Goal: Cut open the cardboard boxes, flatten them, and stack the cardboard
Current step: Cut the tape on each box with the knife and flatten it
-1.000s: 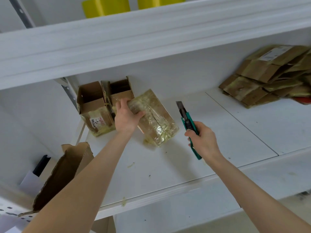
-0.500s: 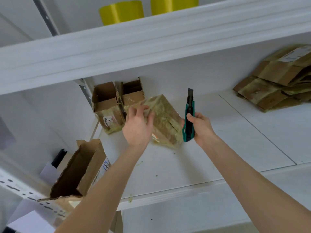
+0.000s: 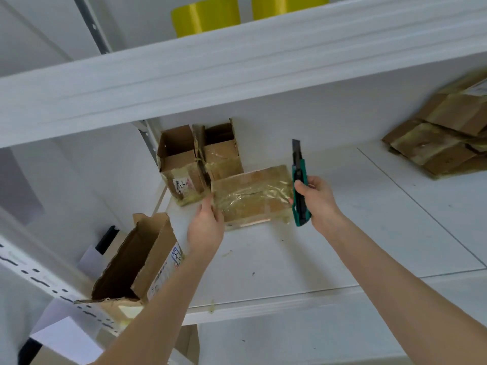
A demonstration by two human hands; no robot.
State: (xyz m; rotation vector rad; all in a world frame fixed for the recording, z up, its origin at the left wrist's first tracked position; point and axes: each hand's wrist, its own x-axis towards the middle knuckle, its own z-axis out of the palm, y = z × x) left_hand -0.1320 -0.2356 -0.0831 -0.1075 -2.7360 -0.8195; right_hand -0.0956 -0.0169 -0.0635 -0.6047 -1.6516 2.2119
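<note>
A tape-covered cardboard box [image 3: 251, 197] lies on the white shelf [image 3: 342, 233], its wide shiny face toward me. My left hand [image 3: 207, 226] grips its left end, thumb on the front face. My right hand [image 3: 317, 200] holds a green utility knife [image 3: 300, 185] upright against the box's right end, blade out and pointing up. Two open cardboard boxes [image 3: 197, 159] stand side by side behind it at the shelf's back left. A stack of flattened cardboard [image 3: 442, 138] lies at the far right of the shelf.
A larger open cardboard box [image 3: 137, 259] sits lower left, beside the shelf's perforated metal upright [image 3: 39, 280]. The upper shelf [image 3: 237, 64] overhangs the work area and carries two yellow rolls [image 3: 208, 15]. Tape scraps dot the shelf's front edge.
The box has been turned from a tilted, end-on pose to lie broadside between both hands. My right hand with the knife has come in against its right end.
</note>
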